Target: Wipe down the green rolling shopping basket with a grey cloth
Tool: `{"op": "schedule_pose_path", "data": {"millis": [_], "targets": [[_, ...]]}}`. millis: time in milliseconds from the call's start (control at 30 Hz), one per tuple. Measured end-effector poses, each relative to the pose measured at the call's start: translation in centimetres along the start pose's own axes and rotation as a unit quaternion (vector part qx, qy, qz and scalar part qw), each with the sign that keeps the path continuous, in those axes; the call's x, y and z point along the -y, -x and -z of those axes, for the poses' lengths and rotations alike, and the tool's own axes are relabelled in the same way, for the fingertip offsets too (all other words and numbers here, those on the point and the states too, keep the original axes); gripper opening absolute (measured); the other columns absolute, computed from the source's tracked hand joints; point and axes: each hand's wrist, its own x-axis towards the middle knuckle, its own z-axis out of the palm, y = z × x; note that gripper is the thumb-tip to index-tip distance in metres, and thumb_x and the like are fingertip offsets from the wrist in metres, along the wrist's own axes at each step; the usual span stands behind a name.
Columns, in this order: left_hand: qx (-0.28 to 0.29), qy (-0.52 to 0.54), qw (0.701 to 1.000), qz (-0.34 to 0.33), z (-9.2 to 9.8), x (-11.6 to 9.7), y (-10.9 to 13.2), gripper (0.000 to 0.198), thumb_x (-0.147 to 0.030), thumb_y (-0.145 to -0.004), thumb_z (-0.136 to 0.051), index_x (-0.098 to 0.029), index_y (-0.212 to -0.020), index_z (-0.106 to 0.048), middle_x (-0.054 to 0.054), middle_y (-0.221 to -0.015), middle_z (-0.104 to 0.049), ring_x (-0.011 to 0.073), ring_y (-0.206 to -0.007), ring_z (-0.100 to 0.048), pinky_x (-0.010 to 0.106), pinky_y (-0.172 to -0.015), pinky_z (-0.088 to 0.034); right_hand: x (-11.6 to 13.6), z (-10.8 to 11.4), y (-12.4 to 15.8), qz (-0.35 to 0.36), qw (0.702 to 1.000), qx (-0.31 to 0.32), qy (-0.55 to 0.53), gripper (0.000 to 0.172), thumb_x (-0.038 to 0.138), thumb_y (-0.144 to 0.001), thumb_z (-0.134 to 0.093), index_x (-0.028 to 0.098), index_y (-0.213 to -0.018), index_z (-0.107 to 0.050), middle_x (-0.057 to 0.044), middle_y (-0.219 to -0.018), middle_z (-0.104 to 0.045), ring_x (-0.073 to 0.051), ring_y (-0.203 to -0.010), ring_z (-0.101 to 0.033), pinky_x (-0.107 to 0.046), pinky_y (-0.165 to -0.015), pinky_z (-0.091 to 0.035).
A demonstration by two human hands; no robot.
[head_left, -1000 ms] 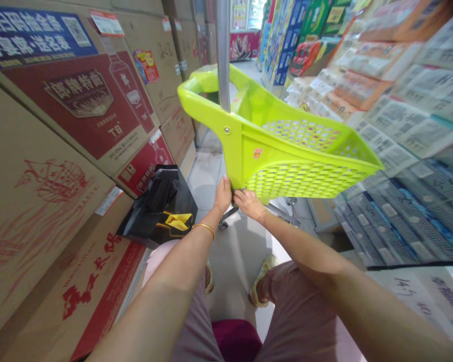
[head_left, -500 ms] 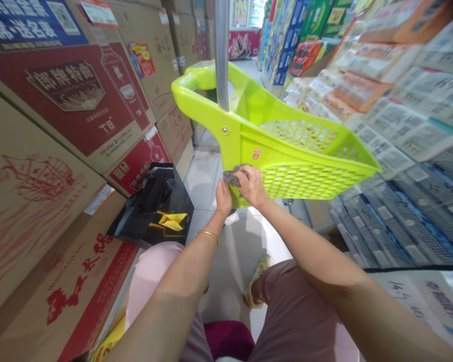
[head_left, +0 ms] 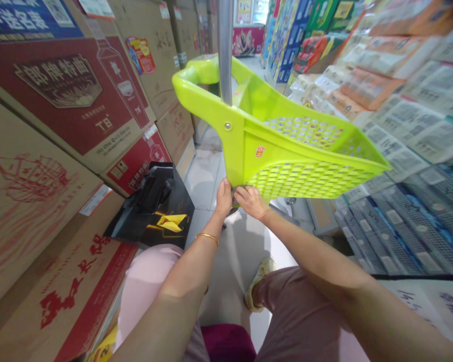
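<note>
A lime-green shopping basket (head_left: 264, 136) with a metal pole (head_left: 225, 50) stands in front of me, its perforated end pointing right. My left hand (head_left: 224, 197) is closed on the lower left edge of the basket's frame. Beside it, my right hand (head_left: 251, 202) presses a crumpled grey cloth (head_left: 240, 188) against the bottom of the green side, fingers curled over it. Only a small strip of the cloth shows between the hands. A small orange-red sticker (head_left: 260, 151) is on the basket's side above my right hand.
Stacked cardboard cartons (head_left: 53, 95) line the left. A black gift bag (head_left: 151, 206) stands by my left knee. Packaged goods (head_left: 400, 120) are piled close on the right. Pale floor tiles (head_left: 234, 251) run between my feet, and an aisle continues ahead.
My right hand has moved down the basket's side with the grey cloth, which is now mostly covered. The basket sits slightly farther right in view. My left hand stays at its edge.
</note>
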Motion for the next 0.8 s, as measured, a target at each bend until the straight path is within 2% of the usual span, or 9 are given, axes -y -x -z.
{"op": "schedule_pose_path", "data": {"millis": [133, 233, 333, 467, 600, 800], "targets": [[-0.006, 0.018, 1.000, 0.001, -0.2, 0.4, 0.3, 0.053, -0.066, -0.085, -0.034, -0.017, -0.084, -0.056, 0.002, -0.080, -0.059, 0.0131, -0.077, -0.053, 0.025, -0.074, -0.044, -1.2, 1.7, -1.2, 0.002, 0.999, -0.053, 0.014, 0.028, 0.023, -0.094, -0.036, 0.024, -0.105, -0.061, -0.004, -0.106, -0.060, -0.018, -0.092, -0.042, -0.032, -0.080, -0.031], [-0.009, 0.023, 1.000, 0.010, -0.3, 1.2, 0.8, 0.052, -0.063, -0.086, -0.035, -0.017, -0.085, -0.057, 0.003, -0.081, -0.060, 0.0147, -0.081, -0.054, 0.027, -0.078, -0.044, -1.9, 3.4, -2.6, -0.045, 0.995, -0.091, 0.019, 0.029, 0.024, -0.093, -0.036, 0.024, -0.110, -0.060, -0.006, -0.109, -0.058, -0.020, -0.098, -0.041, -0.034, -0.084, -0.030], [-0.006, 0.016, 1.000, 0.021, -0.3, 2.1, 1.5, 0.051, -0.061, -0.087, -0.033, -0.017, -0.088, -0.057, 0.004, -0.087, -0.062, 0.0163, -0.086, -0.056, 0.029, -0.081, -0.045, -2.0, 4.1, -3.5, -0.084, 0.991, -0.099, 0.012, 0.030, 0.026, -0.092, -0.037, 0.025, -0.112, -0.059, -0.007, -0.113, -0.055, -0.021, -0.102, -0.040, -0.036, -0.086, -0.030], [-0.005, 0.023, 1.000, 0.019, -0.2, 3.1, 1.8, 0.042, -0.054, -0.090, -0.037, -0.019, -0.091, -0.058, 0.006, -0.094, -0.063, 0.0172, -0.091, -0.056, 0.030, -0.085, -0.045, -1.6, 2.6, -2.9, -0.067, 0.994, -0.091, -0.002, 0.028, 0.024, -0.092, -0.038, 0.025, -0.109, -0.060, -0.007, -0.111, -0.056, -0.021, -0.099, -0.041, -0.035, -0.085, -0.030], [-0.018, 0.033, 0.999, 0.033, -0.2, 3.8, 1.3, 0.030, -0.046, -0.088, -0.045, -0.019, -0.089, -0.057, 0.004, -0.093, -0.063, 0.0156, -0.091, -0.056, 0.029, -0.087, -0.044, -1.0, 0.1, -1.1, -0.022, 0.999, -0.027, -0.022, 0.028, 0.021, -0.091, -0.039, 0.026, -0.112, -0.058, -0.006, -0.109, -0.058, -0.020, -0.097, -0.041, -0.034, -0.081, -0.031], [-0.008, 0.028, 0.999, 0.037, -0.2, 4.2, 1.1, 0.046, -0.057, -0.089, -0.034, -0.017, -0.092, -0.057, 0.003, -0.090, -0.062, 0.0131, -0.084, -0.055, 0.026, -0.080, -0.044, 0.1, -2.4, 1.7, 0.035, 0.999, 0.030, -0.014, 0.026, 0.020, -0.093, -0.038, 0.024, -0.106, -0.059, -0.003, -0.111, -0.061, -0.019, -0.095, -0.044, -0.034, -0.079, -0.032]]}}
